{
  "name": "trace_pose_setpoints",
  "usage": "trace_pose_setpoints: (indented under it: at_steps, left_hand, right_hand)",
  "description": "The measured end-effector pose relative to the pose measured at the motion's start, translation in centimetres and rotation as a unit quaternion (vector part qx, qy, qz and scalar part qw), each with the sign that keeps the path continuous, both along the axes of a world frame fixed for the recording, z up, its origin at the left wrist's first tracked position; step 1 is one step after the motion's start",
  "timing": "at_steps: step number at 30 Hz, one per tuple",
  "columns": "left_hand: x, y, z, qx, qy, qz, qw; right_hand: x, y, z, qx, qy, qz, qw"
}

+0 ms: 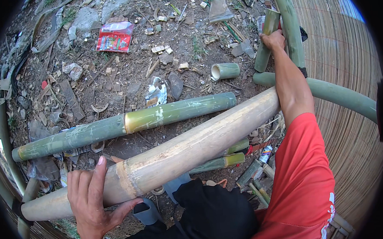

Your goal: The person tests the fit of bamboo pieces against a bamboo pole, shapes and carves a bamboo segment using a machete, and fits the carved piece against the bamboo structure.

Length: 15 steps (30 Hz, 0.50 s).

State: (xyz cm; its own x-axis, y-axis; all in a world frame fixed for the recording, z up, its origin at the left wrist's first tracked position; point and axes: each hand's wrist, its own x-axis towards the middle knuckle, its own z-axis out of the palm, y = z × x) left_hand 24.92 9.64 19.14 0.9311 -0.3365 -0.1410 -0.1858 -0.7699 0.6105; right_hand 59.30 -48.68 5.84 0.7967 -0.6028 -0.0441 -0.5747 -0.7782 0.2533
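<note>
Across the lower middle, a thick, pale, dry-looking bamboo pole [193,149] slants up to the right, its ringed joint rough and brownish. The left hand [94,200] lies over its lower part, spread wide, thumb well parted from the fingers and touching the surface without closing round it. At upper right, the right hand [274,41] is curled round a short, smooth green bamboo tube [263,56] that stands slightly tilted; most of its fingers are hidden. That arm reaches out nearly straight from a red sleeve [302,170], the forearm passing the pale pole's right end
</note>
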Motion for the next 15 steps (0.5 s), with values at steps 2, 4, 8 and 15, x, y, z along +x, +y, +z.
trace_pose_setpoints:
  at_steps: [2,4,8,15]
  left_hand:
    - [0.0,0.0,-0.1,0.003,-0.007,-0.001,1.000]
    - [0.1,-0.1,0.0,0.004,-0.009,-0.003,1.000]
    - [0.1,0.0,0.1,0.004,-0.010,-0.004,1.000]
    - [0.2,0.5,0.1,0.000,-0.017,-0.011,1.000]
  right_hand:
    - [0.1,-0.1,0.0,-0.001,0.001,-0.003,1.000]
    - [0.2,-0.3,0.1,0.001,-0.004,-0.003,1.000]
    - [-0.1,0.9,0.8,-0.005,0.030,-0.002,1.000]
    - [-0.2,9.0,2.7,-0.015,0.064,0.196,0.978]
